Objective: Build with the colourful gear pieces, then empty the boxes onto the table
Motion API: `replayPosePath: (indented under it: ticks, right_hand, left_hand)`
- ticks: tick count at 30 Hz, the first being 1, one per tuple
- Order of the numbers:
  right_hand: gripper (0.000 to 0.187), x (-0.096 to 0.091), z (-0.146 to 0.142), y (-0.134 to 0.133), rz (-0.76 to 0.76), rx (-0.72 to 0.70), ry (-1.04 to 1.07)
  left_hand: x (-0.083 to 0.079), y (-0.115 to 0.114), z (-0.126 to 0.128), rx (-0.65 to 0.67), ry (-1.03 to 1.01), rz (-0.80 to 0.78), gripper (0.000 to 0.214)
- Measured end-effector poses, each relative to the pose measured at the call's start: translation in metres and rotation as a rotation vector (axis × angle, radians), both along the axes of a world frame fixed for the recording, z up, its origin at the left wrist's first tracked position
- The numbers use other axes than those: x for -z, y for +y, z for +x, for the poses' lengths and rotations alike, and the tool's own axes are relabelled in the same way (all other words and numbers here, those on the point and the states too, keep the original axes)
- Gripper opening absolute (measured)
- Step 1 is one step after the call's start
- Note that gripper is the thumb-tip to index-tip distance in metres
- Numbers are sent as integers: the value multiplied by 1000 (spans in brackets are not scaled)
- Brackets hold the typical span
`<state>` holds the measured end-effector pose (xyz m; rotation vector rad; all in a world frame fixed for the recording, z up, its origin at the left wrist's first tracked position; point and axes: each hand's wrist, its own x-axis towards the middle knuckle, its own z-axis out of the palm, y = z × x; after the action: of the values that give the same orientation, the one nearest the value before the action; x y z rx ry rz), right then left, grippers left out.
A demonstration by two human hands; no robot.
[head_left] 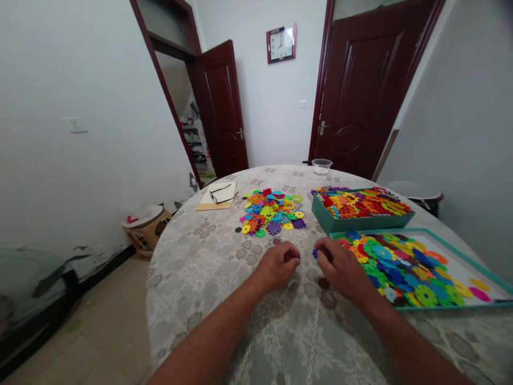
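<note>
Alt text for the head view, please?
Right hand holds a small blue piece over a patterned tablecloth, left hand curled nearby. Colourful pieces are piled ahead and lie in a box and tray at right.

One box [366,222], one tray [460,263], one bowl [321,166], one clock [281,44] (and two doors [356,91]).

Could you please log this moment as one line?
left hand: curled, contents unclear | right hand: at blue piece, grip unclear | gear pile: ahead on tablecloth | gear tray: beside right hand
</note>
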<state>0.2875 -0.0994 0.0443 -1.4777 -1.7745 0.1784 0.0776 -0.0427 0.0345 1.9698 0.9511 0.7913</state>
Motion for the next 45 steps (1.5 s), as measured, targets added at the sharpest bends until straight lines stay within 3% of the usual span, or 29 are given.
replayPosePath:
  ticks: [6, 8, 10, 12, 14, 16, 18, 21, 27, 31, 36, 40, 45]
  right_hand:
    - [10, -15, 88, 2, 471, 592, -283]
    - [11, -19, 98, 2, 561, 675, -314]
    - [13, -18, 85, 2, 589, 576, -284]
    - [13, -9, 55, 2, 539, 356, -239]
    - [16, 8, 17, 3, 414, 149, -228]
    - [26, 30, -17, 5, 267, 26, -275]
    - [36, 53, -39, 8, 167, 19, -322]
    - [45, 78, -51, 13, 80, 64, -358]
    - [45, 84, -48, 18, 38, 70, -370]
    - [38, 84, -48, 18, 33, 61, -370]
    - [31, 80, -47, 22, 19, 15, -258]
    - [29, 68, -40, 25, 11, -21, 39]
    - [28, 58, -24, 24, -137, 114, 505]
  left_hand:
    - [-1, 37, -44, -228, 182, 365, 19]
    - [3, 57, -63, -327, 273, 440, 29]
    - [9, 78, -79, -426, 407, 465, 41]
    - [14, 98, -90, -490, 462, 440, 46]
    - [18, 116, -96, -542, 521, 404, 53]
    - [22, 131, -98, -574, 568, 374, 61]
    - [26, 144, -97, -581, 601, 353, 65]
    - [30, 162, -91, -555, 636, 335, 70]
    - [30, 188, -72, -371, 668, 351, 64]
    - [29, 178, -59, -245, 660, 395, 59]
    - [28, 136, -41, -81, 607, 471, 56]
    - [24, 97, -30, -34, 580, 453, 55]
    - [22, 48, -16, -49, 558, 379, 52]
